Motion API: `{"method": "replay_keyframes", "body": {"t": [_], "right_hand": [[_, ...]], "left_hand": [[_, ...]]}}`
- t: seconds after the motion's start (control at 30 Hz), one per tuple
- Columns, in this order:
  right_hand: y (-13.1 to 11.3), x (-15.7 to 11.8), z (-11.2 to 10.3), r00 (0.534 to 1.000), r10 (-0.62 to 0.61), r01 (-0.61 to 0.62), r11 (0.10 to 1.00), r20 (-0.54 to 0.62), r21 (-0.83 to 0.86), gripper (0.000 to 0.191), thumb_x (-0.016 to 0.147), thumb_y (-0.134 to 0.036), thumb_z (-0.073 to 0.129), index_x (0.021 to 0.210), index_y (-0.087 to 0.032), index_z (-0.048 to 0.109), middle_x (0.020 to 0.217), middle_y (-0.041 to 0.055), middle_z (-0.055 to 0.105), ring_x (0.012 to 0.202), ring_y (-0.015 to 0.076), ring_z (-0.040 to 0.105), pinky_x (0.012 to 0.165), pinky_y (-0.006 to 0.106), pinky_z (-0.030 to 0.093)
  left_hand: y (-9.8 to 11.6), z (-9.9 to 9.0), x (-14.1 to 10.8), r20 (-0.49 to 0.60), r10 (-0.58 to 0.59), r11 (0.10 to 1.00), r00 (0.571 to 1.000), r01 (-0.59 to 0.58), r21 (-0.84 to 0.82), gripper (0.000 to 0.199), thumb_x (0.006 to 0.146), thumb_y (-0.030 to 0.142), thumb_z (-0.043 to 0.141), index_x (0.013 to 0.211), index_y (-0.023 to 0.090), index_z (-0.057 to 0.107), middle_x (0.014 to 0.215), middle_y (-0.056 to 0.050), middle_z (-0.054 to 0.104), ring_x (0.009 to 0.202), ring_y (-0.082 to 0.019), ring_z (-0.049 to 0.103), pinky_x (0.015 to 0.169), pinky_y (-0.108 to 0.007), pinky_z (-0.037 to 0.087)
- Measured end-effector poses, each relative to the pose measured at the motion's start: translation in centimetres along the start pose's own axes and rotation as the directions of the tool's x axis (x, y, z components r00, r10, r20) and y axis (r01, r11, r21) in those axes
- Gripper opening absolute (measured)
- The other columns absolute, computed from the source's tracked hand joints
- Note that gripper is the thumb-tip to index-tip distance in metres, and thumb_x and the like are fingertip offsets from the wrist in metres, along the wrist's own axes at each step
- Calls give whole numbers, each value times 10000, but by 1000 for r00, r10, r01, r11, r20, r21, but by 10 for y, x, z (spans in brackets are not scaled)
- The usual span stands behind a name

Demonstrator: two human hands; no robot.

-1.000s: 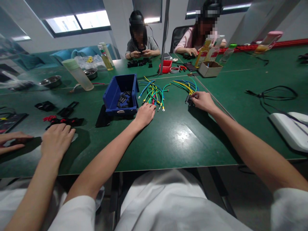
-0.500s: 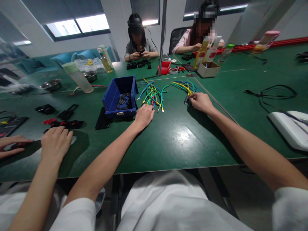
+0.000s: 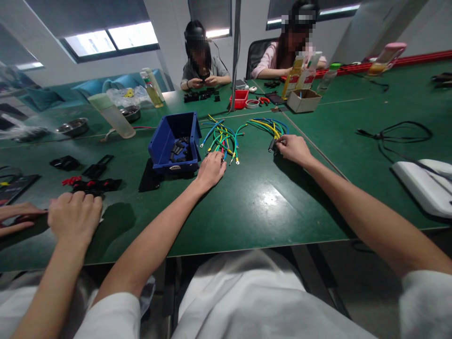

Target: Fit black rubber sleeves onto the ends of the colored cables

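Note:
On the green table my left hand (image 3: 211, 169) rests at the near edge of a loose pile of yellow, green, blue and red wires (image 3: 223, 134) with metal ring ends. Its fingers are curled down over the wire ends, and what they hold is hidden. My right hand (image 3: 294, 149) has its fingers closed at the black-sleeved ends of a second bundle of wires (image 3: 270, 124), which fans out behind it. Left of my left hand, a blue bin (image 3: 176, 166) holds small black sleeves (image 3: 179, 149).
A co-worker's hands (image 3: 75, 214) are at the left among black parts (image 3: 102, 184). Two people sit across the table. A red box (image 3: 239, 100), a cardboard box (image 3: 303, 103) and bottles (image 3: 151, 90) stand behind. A white device (image 3: 423, 186) and black cable lie right.
My hands have kept nearly the same places at the wires. The co-worker's near hand at the left has shifted slightly left. The whole view has moved a little.

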State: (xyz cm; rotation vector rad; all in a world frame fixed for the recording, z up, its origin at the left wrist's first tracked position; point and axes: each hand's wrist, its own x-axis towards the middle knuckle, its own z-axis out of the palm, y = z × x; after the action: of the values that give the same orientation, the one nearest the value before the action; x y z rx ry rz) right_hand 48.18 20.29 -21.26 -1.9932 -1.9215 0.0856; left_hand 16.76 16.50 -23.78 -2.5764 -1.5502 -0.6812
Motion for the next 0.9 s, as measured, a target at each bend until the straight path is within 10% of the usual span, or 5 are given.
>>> {"method": "replay_keyframes", "body": {"t": [0.37, 0.9], "right_hand": [[0, 0, 1, 998, 49, -51, 998, -37, -39, 378, 866, -381, 494, 1128, -212, 708, 927, 135, 727, 874, 274, 670, 755, 357, 491], [-5, -3, -5, 994, 75, -82, 994, -85, -73, 456, 883, -489, 476, 1132, -178, 698, 963, 177, 717, 918, 314, 656, 790, 401, 476]], "left_hand": [[2, -6, -1, 161, 113, 992, 980, -104, -66, 512, 949, 427, 437, 1410, 205, 442, 1501, -84, 429, 1426, -218, 336, 1176, -411, 298], [5, -4, 10, 172, 78, 997, 982, -78, -7, 691, 898, 514, 487, 1491, 195, 327, 1578, -126, 280, 1457, -272, 272, 1186, -435, 259]]}}
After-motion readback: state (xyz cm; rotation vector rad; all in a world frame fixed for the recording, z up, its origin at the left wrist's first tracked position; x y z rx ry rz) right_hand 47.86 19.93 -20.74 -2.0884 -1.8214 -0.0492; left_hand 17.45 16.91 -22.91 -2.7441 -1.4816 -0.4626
